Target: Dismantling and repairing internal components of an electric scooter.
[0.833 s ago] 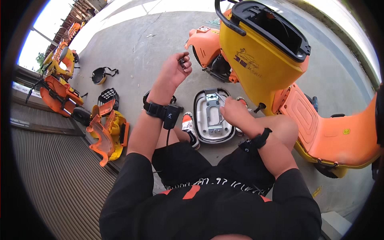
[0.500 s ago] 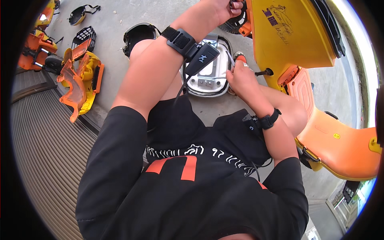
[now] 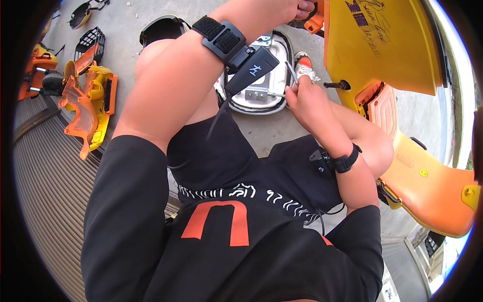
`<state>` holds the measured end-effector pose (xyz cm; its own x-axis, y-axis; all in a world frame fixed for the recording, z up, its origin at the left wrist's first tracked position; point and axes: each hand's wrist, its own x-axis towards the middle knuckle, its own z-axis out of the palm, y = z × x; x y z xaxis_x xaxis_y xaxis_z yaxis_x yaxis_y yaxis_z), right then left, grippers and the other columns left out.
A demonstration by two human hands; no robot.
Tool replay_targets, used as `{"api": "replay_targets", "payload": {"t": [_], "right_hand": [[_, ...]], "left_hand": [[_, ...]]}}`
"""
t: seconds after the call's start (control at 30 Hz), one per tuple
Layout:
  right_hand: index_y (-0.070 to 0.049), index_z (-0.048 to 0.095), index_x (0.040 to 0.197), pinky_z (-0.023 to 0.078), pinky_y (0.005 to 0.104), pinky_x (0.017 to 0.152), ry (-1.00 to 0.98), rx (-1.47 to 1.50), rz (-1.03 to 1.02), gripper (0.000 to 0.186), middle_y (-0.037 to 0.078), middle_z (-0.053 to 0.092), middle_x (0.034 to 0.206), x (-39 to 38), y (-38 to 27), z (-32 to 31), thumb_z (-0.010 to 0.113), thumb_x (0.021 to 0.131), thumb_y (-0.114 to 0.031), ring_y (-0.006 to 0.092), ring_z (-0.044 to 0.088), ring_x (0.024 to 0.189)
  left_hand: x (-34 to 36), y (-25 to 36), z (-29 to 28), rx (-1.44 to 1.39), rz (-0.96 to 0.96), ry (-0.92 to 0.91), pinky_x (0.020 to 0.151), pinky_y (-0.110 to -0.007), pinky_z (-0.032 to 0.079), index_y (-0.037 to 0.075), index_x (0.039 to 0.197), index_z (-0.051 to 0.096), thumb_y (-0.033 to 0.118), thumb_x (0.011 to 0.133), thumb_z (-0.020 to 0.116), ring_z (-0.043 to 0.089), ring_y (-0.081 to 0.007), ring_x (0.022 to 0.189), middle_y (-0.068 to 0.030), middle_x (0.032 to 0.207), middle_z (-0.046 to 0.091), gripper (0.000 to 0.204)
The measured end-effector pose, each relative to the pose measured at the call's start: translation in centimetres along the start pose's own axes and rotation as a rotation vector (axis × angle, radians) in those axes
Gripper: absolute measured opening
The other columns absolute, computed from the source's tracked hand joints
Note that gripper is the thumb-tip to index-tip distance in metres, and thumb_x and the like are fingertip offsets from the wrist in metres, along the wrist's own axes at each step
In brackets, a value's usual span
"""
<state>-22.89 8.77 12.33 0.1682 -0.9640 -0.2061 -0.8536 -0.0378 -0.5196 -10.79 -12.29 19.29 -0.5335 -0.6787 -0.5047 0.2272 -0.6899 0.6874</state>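
Note:
My right hand is closed round a slim grey metal tool, whose kind I cannot make out. It is by the right edge of a white rounded shell with black edging and metal plates inside. My left arm reaches across to the top, partly covering the shell. The left hand, cut off by the picture's top, has curled fingers beside an orange part; what they hold is hidden. To the right stands a large yellow panel, a dark bolt sticking out below its left side.
An orange seat-like piece lies at the right. Orange and yellow moulded parts lie at the left, near ribbed brown slats. A dark, helmet-like shell and a smaller one lie on the grey concrete.
The view has shifted. My left hand appears farther right and higher, with less of it showing. The right hand keeps hold of the tool beside the white shell.

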Motion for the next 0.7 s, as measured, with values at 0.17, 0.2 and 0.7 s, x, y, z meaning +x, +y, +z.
{"api": "replay_targets", "payload": {"t": [0.17, 0.2, 0.7], "right_hand": [[0.004, 0.051, 0.093, 0.055, 0.0526, 0.065, -0.035, 0.016, -0.02, 0.026, 0.024, 0.069, 0.074, -0.2, -0.5, 0.2, 0.064, 0.094, -0.018, 0.0448, 0.068, 0.069], [0.004, 0.051, 0.093, 0.055, 0.0526, 0.065, -0.039, 0.007, -0.025, 0.025, 0.024, 0.069, 0.074, -0.2, -0.7, 0.3, 0.064, 0.094, -0.018, 0.0448, 0.068, 0.069], [0.005, 0.051, 0.093, 0.055, 0.0528, 0.064, -0.045, 0.02, -0.058, 0.027, 0.024, 0.068, 0.073, -0.6, -0.8, 1.4, 0.064, 0.094, -0.018, 0.0446, 0.068, 0.068]], "left_hand": [[-0.4, 0.3, -1.0, 0.027, 0.053, 0.102, 0.04, -0.03, 0.02, 0.019, 0.075, 0.046, 0.021, 0.093, 0.045, 0.029, -0.0105, 0.043, 0.0045, 0.059, 0.036, 0.018], [-0.4, 0.2, -1.0, 0.007, 0.05, 0.112, 0.04, -0.03, 0.02, 0.019, 0.076, 0.046, 0.02, 0.093, 0.046, 0.029, -0.0105, 0.043, 0.0045, 0.059, 0.035, 0.017], [-0.5, -0.7, -1.0, 0.01, 0.064, -0.001, 0.038, -0.03, 0.017, 0.02, 0.071, 0.047, 0.023, 0.093, 0.047, 0.025, -0.0103, 0.04, 0.0058, 0.055, 0.034, 0.022]]}}
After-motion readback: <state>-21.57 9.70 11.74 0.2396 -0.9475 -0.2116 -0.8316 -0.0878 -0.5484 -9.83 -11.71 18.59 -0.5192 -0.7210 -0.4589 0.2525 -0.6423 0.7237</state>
